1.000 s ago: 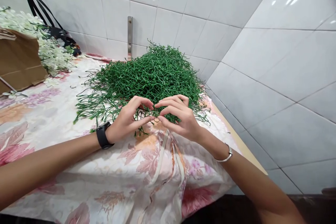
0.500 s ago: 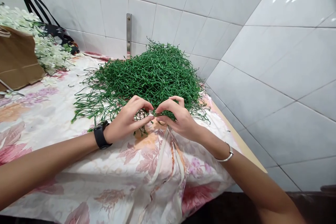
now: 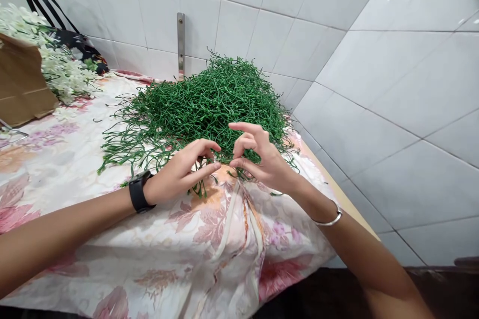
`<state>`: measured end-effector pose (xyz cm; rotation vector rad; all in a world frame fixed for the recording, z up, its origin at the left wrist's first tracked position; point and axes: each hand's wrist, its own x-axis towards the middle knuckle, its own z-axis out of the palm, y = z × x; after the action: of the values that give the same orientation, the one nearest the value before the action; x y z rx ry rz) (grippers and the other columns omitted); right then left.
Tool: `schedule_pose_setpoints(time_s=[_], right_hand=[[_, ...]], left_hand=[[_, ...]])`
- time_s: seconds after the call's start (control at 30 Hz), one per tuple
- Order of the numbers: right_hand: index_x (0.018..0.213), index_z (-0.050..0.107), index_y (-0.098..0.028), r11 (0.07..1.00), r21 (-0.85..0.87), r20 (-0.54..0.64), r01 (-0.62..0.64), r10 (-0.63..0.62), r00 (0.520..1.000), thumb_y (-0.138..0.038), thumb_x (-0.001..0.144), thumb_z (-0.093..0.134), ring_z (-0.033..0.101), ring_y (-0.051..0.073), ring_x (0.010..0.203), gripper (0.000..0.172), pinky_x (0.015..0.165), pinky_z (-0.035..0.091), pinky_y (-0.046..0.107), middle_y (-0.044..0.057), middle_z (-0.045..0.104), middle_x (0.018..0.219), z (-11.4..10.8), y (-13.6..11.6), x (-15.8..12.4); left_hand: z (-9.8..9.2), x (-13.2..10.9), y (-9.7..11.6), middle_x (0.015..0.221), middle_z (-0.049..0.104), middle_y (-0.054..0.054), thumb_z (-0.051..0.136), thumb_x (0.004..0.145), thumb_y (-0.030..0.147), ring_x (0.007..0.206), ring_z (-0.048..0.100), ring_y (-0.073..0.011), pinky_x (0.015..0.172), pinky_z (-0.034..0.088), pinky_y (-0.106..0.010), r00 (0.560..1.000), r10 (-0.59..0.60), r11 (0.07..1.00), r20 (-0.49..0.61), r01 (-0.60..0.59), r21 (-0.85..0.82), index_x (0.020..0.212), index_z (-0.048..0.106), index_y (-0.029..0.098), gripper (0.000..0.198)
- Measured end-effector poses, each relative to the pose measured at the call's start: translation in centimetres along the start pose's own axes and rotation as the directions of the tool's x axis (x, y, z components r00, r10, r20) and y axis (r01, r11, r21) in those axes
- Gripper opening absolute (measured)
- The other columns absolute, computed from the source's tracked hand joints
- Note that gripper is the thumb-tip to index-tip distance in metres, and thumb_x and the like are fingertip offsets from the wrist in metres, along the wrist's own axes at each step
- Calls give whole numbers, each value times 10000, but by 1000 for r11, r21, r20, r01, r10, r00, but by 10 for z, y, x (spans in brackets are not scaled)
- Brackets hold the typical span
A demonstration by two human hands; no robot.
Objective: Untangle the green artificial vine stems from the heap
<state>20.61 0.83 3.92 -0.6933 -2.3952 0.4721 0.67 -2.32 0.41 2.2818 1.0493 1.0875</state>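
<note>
A thin green artificial stem point(image 3: 225, 161) spans the small gap between my two hands, just in front of a large heap of green artificial stems point(image 3: 213, 104). My left hand point(image 3: 183, 167), with a black watch on its wrist, is curled round the stem's left end; the exact grip is partly hidden by the fingers. My right hand point(image 3: 262, 159) pinches the other end between thumb and bent fingers, its index finger raised and stretched out. Several loose stems hang below my left palm, and others lie under my right hand.
A floral cloth point(image 3: 149, 244) covers the table. At the left stand a brown cardboard box point(image 3: 22, 82), white artificial flowers point(image 3: 65, 67) and a dark bag point(image 3: 80, 45) with black handles. White tiled walls point(image 3: 404, 89) close off the back and right. A metal bracket point(image 3: 181, 45) is fixed to the wall.
My right hand has drawn slightly right, away from my left, and its index finger has lifted. My left hand stays almost in place. The view has shifted a little.
</note>
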Motion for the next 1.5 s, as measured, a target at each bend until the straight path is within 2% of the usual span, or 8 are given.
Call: schedule_pose_setpoints(time_s=[0.2, 0.33, 0.43, 0.7, 0.87, 1.03, 1.27, 1.5], right_hand=[[1107, 276, -261, 710, 680, 125, -183, 133, 983, -251, 789, 542, 455, 81, 570, 415, 522, 374, 213, -60, 427, 623, -8, -2, 3], [1001, 315, -255, 510, 823, 142, -249, 240, 960, -268, 767, 571, 396, 58, 519, 348, 449, 298, 178, -61, 414, 614, -2, 1, 4], [986, 349, -245, 469, 850, 107, -241, 294, 950, -243, 736, 584, 371, 57, 502, 343, 437, 261, 183, -59, 395, 598, 0, 5, 5], [1009, 378, -284, 816, 575, -481, 68, 270, 834, -213, 774, 516, 482, 89, 644, 282, 656, 405, 253, -43, 396, 650, -33, 27, 10], [1064, 393, -250, 992, 109, -440, -56, 99, 892, -225, 830, 468, 556, 137, 725, 247, 798, 389, 358, -29, 538, 678, -16, 38, 8], [1029, 487, -217, 951, -305, -337, -53, -56, 940, -175, 808, 491, 504, 193, 975, 225, 891, 322, 406, 22, 613, 914, -1, 41, 7], [870, 563, -207, 945, -314, -206, 94, -165, 965, -236, 815, 495, 469, 188, 1046, 91, 911, 304, 379, 21, 621, 949, 10, 11, 2], [962, 542, -173, 950, -247, -146, 192, -232, 962, -323, 765, 564, 501, 179, 1001, 249, 868, 324, 355, 41, 622, 968, 28, -6, -3]], left_hand=[[1, -4, 3, 1198, 490, -82, 398, 876, 283, 972, 539, -149, 833, 427, -264, 996, 84, 995, 31, -86, 59, 1265, 290, 203, 411], [5, -6, 4, 1206, 488, -81, 390, 878, 268, 981, 530, -144, 829, 425, -242, 996, 91, 992, -15, -89, 94, 1242, 321, 197, 378], [6, -7, 5, 1122, 536, -69, 383, 879, 246, 923, 540, -126, 795, 431, -219, 997, 74, 994, -36, -70, 87, 1223, 351, 190, 349], [5, -5, -8, 1000, 552, -63, 427, 860, 241, 904, 531, -145, 794, 417, -258, 994, 17, 1000, -109, -16, 15, 1174, 395, 186, 320], [7, 0, -10, 920, 538, -44, 518, 816, 248, 860, 519, -135, 791, 402, -272, 995, 53, 997, -83, -58, -49, 1195, 364, 183, 414], [6, 0, -6, 927, 526, -39, 584, 763, 242, 873, 506, -143, 777, 388, -280, 995, 33, 990, -98, -45, -131, 1204, 347, 189, 504], [3, 0, 0, 1059, 483, -55, 527, 712, 121, 968, 431, -169, 824, 327, -300, 980, 105, 944, -166, -151, -295, 1238, 306, 197, 575], [6, -3, 1, 1125, 451, -59, 531, 714, 104, 955, 416, -169, 792, 341, -291, 981, 90, 901, -171, -153, -406, 1234, 323, 224, 573]])
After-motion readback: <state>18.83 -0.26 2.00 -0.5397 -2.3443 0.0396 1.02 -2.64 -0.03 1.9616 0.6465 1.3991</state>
